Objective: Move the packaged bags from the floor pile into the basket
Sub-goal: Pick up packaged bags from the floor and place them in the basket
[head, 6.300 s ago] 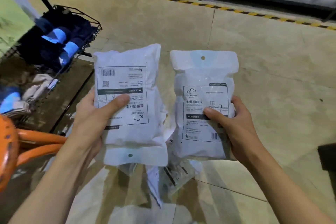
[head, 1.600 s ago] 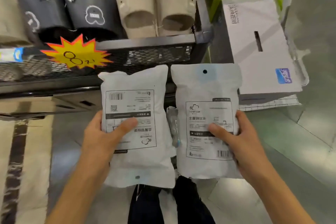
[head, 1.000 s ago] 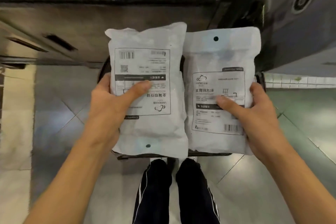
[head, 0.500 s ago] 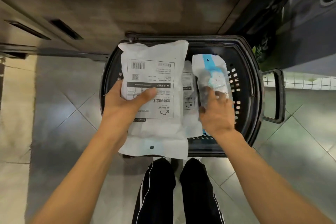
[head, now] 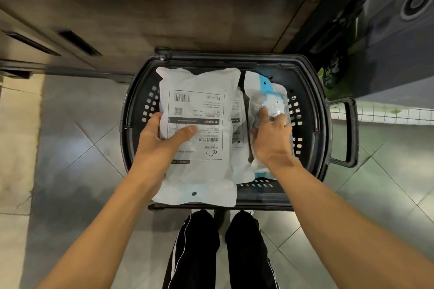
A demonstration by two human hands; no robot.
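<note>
Left hand grips a white bag above the black basket, thumb across its label. Right hand, fingers curled, holds a blue-and-white bag inside the basket.

Both bags hovered side by side over the basket a second ago; now my right hand has its bag turned blue-side up inside, and my left hand has lowered the labelled bag nearer the rim.
</note>
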